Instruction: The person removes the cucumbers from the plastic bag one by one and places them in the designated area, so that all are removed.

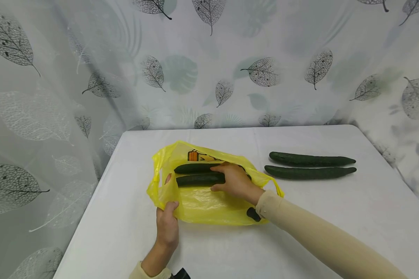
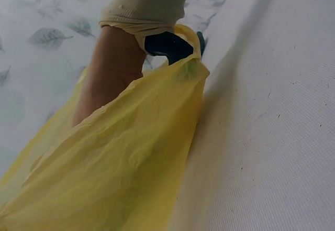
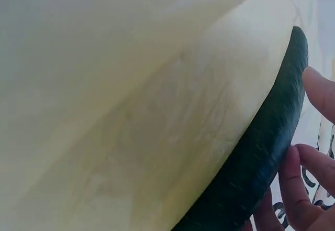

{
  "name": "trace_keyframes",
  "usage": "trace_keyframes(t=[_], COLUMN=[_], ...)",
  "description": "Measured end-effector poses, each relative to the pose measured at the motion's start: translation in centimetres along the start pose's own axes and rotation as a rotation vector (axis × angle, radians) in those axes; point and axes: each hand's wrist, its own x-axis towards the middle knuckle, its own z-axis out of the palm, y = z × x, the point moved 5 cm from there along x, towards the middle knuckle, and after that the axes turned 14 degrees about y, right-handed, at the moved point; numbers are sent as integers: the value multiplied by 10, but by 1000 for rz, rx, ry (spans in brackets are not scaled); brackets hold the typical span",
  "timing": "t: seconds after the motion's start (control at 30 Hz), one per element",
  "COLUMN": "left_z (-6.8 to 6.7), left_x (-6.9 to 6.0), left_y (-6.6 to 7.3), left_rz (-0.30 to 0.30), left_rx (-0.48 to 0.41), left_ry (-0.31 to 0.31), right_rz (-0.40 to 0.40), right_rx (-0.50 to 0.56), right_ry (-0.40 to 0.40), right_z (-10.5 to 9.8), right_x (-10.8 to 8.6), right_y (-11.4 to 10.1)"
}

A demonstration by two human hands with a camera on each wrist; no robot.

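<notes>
Two dark green cukes, far cuke (image 1: 194, 168) and near cuke (image 1: 200, 179), lie side by side inside yellow plastic bag (image 1: 213, 205), roughly parallel, L ends poking out past the R hand (image 1: 234, 180); R parts mostly under it. R hand reaches into bag mouth from the R, palm down over both. Per R wrist view, thumb + fingers are bent and spread w/ gaps, tips touching a cuke along one side; can't tell if it's actually gripped or just touched.

L hand (image 1: 167, 223) grasps bag's L edge: thumb outside, a fingertip showing farther up at the rim, mouth held wide. L wrist view: mostly bag side, w/ R forearm going in over the rim.

Bag has an orange/black print (image 1: 193, 155) on its back inner wall. Dark obj (image 1: 253, 214) just by R cuff, can't ID. Black obj (image 1: 181, 274) at L wrist too, cut off by frame.

Two more cukes, upper loose cuke (image 1: 312, 159) + lower loose cuke (image 1: 310, 173), lie on white table (image 1: 118, 201) R of bag, near-parallel, close together. Bkgd: pale leaf-print cloth (image 1: 181, 108). Sleeves beige (image 1: 321, 232).
</notes>
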Motion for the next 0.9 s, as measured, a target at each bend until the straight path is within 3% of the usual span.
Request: trace_keyframes(t=[0.3, 0.67, 0.9], left_z=[-1, -2, -4], left_x=[0, 0, 2], left_y=[-1, 1, 4], left_rz=[17, 4, 1], left_rx=[-15, -21, -35], left_ry=[3, 12, 47], right_rz=[37, -71, -28], right_rx=[8, -3, 25], right_ry=[-49, -75, -88], right_z=[9, 14, 10], right_x=[-6, -8, -11], right_y=[7, 4, 3])
